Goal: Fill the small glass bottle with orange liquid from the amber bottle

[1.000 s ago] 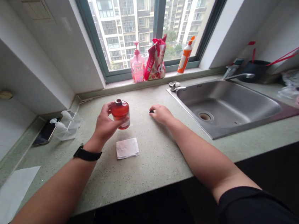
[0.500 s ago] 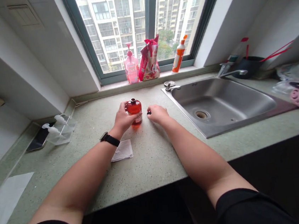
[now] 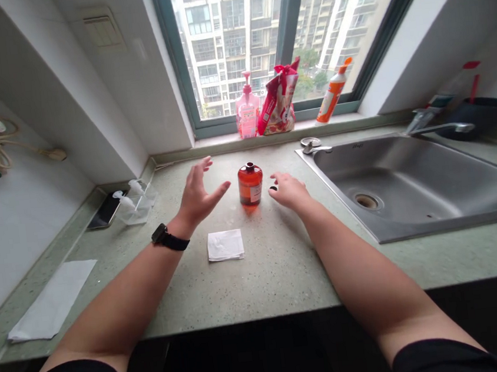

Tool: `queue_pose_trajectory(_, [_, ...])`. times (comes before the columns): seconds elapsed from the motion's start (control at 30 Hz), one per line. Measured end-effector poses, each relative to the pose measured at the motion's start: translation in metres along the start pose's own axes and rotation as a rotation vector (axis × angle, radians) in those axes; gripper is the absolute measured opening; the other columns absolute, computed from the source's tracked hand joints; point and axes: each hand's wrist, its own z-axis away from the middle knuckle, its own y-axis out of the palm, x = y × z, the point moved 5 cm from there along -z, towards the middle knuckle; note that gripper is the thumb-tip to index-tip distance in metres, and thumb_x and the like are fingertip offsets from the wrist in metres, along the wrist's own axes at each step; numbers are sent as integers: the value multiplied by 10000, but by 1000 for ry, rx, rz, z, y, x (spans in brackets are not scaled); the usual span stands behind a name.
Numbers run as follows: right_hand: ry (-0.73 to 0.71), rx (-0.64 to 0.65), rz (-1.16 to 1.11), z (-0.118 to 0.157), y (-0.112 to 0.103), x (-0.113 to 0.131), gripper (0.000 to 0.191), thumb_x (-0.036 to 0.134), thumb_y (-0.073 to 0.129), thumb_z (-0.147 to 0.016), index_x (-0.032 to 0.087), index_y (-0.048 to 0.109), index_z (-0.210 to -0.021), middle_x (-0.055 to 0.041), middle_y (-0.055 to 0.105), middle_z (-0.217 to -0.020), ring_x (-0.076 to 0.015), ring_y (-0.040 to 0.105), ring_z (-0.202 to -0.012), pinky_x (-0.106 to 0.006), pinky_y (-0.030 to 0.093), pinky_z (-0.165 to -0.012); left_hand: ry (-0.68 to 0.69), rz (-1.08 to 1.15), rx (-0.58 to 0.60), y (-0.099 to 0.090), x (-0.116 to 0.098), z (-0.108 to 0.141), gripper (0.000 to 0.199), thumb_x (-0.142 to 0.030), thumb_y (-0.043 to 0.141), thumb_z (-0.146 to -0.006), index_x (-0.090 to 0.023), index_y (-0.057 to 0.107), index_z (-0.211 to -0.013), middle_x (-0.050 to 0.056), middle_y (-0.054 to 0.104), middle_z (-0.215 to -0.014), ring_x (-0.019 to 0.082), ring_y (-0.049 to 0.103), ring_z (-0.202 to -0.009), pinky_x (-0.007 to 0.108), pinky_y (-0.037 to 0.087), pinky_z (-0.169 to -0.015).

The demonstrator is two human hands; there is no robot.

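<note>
An orange-red bottle (image 3: 251, 186) with an uncapped dark neck stands upright on the counter. My left hand (image 3: 198, 191), wearing a black watch, is raised to the left of the bottle, fingers spread and holding nothing. To the bottle's right, my right hand (image 3: 290, 190) is near the counter beside a small black cap (image 3: 273, 189) at its fingertips. Whether the fingers grip the cap or have let it go is not clear. A folded white tissue (image 3: 225, 245) lies in front of the bottle.
A steel sink (image 3: 403, 181) is at the right. Small pump bottles (image 3: 132, 204) and a phone (image 3: 106, 211) are at the left, near a white paper sheet (image 3: 53, 298). A pink pump bottle (image 3: 248, 115), a red bag (image 3: 279, 103) and an orange bottle (image 3: 332, 97) line the windowsill.
My left hand has let go of the bottle and moved away to the left with its fingers opened. The view has turned left, and the whole tissue now shows.
</note>
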Motion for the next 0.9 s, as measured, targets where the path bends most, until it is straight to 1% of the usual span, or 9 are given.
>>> queue_pose_trajectory(0.17, [-69, -158, -101, 3, -11, 9, 511, 283, 544, -938, 193, 582, -1440, -167, 721, -1334, -348, 668, -1243, -546, 529, -1064, 59, -243, -330, -98, 17, 20, 594, -483, 722, -958, -253, 501, -1459, 107, 624, -1421, 321, 609, -1304, 541, 482, -1146])
queue_pose_trajectory(0.3, [-206, -410, -265, 10, -21, 18, 476, 268, 512, -939, 170, 594, -1397, -178, 722, -1254, -339, 681, -1179, -564, 525, -1092, -89, -294, -624, -156, 69, 51, 484, -457, 548, -1042, -224, 468, -1459, 114, 596, -1375, 325, 603, -1268, 570, 487, -1100])
queue_pose_trajectory(0.37, [-281, -477, -307, 16, -24, 25, 461, 283, 537, -935, 182, 601, -1380, -165, 724, -1216, -339, 679, -1182, -570, 521, -1107, -222, -288, -663, -176, 104, 62, 436, -440, 537, -1038, -193, 497, -1395, 139, 592, -1346, 329, 596, -1280, 568, 482, -1122])
queue_pose_trajectory(0.43, [-333, -519, -337, 21, -27, 31, 459, 278, 556, -927, 202, 602, -1377, -152, 724, -1200, -336, 684, -1173, -577, 531, -1103, -398, -280, -647, -191, 135, 68, 304, -394, 455, -1071, -175, 545, -1262, 133, 611, -1264, 321, 605, -1246, 574, 465, -1145])
queue_pose_trajectory(0.5, [-367, -565, -359, 27, -32, 35, 489, 251, 559, -917, 219, 588, -1404, -153, 712, -1228, -332, 688, -1175, -580, 546, -1092, -489, -291, -597, -202, 151, 69, 308, -343, 324, -1109, -165, 566, -1178, 133, 631, -1176, 330, 628, -1205, 595, 480, -1119])
queue_pose_trajectory(0.6, [-406, -674, -371, 36, -43, 38, 567, 194, 548, -887, 246, 562, -1451, -151, 685, -1291, -337, 681, -1223, -592, 557, -1081, -613, -418, -435, -209, 150, 68, 194, -277, 453, -1028, -176, 597, -1110, 177, 630, -1269, 387, 565, -1372, 602, 396, -1224])
queue_pose_trajectory(0.63, [-421, -723, -394, 39, -47, 37, 594, 182, 546, -871, 252, 555, -1460, -148, 684, -1289, -342, 691, -1205, -593, 580, -1035, -681, -507, -281, -206, 148, 67, 217, -292, 464, -1016, -178, 596, -1145, 195, 605, -1363, 397, 514, -1450, 582, 378, -1253])
queue_pose_trajectory(0.77, [-482, -699, -413, 45, -50, 44, 662, 176, 584, -876, 304, 505, -1521, -151, 674, -1327, -350, 700, -1194, -577, 605, -984, -844, -518, -118, -195, 134, 73, 554, -510, 607, -949, -130, 549, -1348, 236, 656, -1338, 452, 628, -1323, 601, 493, -1136])
queue_pose_trajectory(0.9, [-514, -661, -386, 47, -42, 50, 676, 174, 598, -860, 257, 499, -1524, -166, 670, -1308, -365, 703, -1183, -594, 620, -949, -942, -626, 125, -173, 129, 76, 904, -718, 753, -811, -112, 482, -1425, 298, 572, -1485, 482, 578, -1404, 556, 489, -1148])
